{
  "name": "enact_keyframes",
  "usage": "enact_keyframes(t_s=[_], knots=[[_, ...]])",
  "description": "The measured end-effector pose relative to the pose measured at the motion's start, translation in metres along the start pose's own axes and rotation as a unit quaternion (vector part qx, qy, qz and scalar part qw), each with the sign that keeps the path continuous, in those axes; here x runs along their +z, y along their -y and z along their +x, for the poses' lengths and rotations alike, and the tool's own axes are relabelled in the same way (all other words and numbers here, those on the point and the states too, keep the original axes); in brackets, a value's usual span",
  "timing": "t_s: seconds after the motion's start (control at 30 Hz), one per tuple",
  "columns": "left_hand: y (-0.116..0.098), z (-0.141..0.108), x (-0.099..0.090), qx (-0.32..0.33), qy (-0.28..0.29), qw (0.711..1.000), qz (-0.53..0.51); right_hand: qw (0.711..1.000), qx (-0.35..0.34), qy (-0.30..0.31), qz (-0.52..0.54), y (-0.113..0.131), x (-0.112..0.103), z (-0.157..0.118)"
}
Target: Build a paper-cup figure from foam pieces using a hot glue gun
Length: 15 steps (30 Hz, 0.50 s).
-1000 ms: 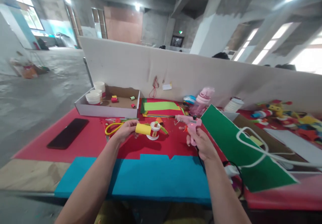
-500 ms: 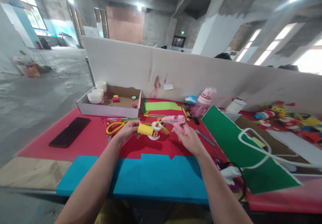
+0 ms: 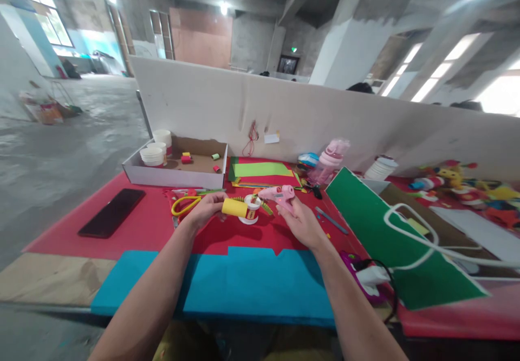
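My left hand (image 3: 209,209) is closed around the left end of a yellow paper roll (image 3: 234,208). The roll's right end meets a small paper cup (image 3: 252,209) that has a white rim and base; whether they are joined I cannot tell. Folded paper strips (image 3: 266,208) stick out from the cup's sides. A pink glue gun (image 3: 280,194) with a small red light is gripped in my right hand (image 3: 296,215), its nozzle pointing left over the cup's top. Yellow-handled scissors (image 3: 184,205) lie just left of my left hand.
A shallow box (image 3: 174,176) with paper cups and small rolls stands at the back left. Nearer lies a black phone (image 3: 111,212). Coloured paper (image 3: 262,170) is stacked behind the cup. On the right are a green board (image 3: 390,247), a white cable (image 3: 414,253) and a pink bottle (image 3: 331,161).
My right hand and the glue gun have moved slightly left, bringing the nozzle closer over the cup. My left hand and the yellow roll have hardly moved.
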<state>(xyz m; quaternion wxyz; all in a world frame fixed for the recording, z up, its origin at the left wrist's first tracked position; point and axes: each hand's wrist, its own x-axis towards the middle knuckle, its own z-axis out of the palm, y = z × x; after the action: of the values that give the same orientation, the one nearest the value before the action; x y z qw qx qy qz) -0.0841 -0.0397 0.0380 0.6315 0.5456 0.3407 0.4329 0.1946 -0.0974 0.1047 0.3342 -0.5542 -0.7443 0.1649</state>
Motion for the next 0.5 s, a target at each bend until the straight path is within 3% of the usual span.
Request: enact_keyframes(t_s=[0.5], knots=[[-0.0005, 0.0, 0.0005, -0.001, 0.006, 1.0, 0.005, 1.0, 0.001, 0.001, -0.025, -0.0013, -0.0008, 0.0007]])
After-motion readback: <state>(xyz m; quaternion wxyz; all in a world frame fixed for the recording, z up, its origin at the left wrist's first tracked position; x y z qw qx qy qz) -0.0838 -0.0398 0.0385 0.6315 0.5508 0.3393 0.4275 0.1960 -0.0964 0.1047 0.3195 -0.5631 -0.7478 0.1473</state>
